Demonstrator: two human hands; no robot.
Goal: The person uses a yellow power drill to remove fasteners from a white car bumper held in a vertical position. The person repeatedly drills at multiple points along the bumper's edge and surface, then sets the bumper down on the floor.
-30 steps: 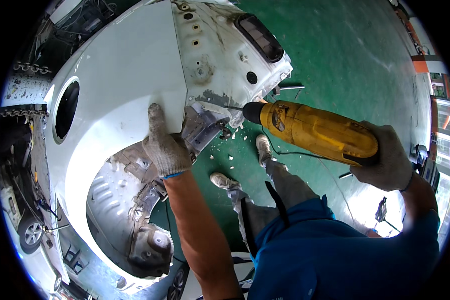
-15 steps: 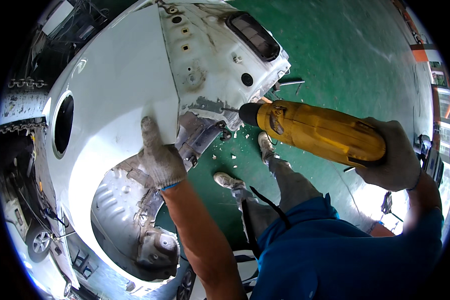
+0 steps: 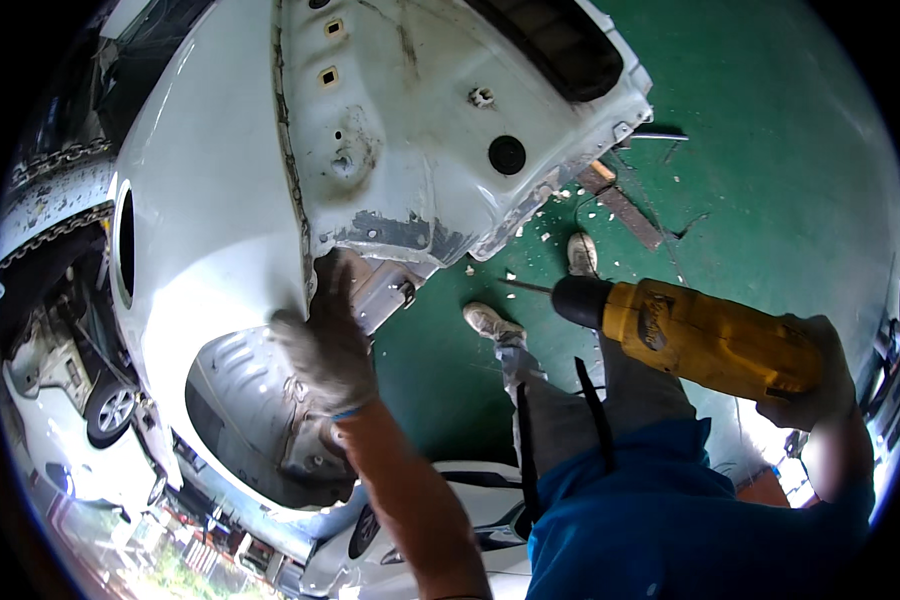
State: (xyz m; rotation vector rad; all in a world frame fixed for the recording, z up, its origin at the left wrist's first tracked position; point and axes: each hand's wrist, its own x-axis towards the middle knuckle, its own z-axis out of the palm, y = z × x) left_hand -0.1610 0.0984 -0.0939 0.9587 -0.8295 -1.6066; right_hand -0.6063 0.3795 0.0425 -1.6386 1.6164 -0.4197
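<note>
Yellow drill [image 3: 705, 335] at three o'clock is gripped by the gloved right hand [image 3: 820, 372], bit [image 3: 525, 286] pointing toward nine. At eight, the blurred left hand [image 3: 328, 355] is at the edge of the white panel [image 3: 210, 180]; I cannot tell its grip. Pale chips [image 3: 511, 275] dot green floor [image 3: 750, 180] at two.

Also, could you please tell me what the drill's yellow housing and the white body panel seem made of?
The yellow housing looks like satin plastic, given its moulded contours and soft sheen. The white body panel is probably painted metal: glossy highlights, smooth curves.

Yellow drill [image 3: 710, 338], bit [image 3: 526, 286] pointing toward white car panel [image 3: 205, 200].
</note>
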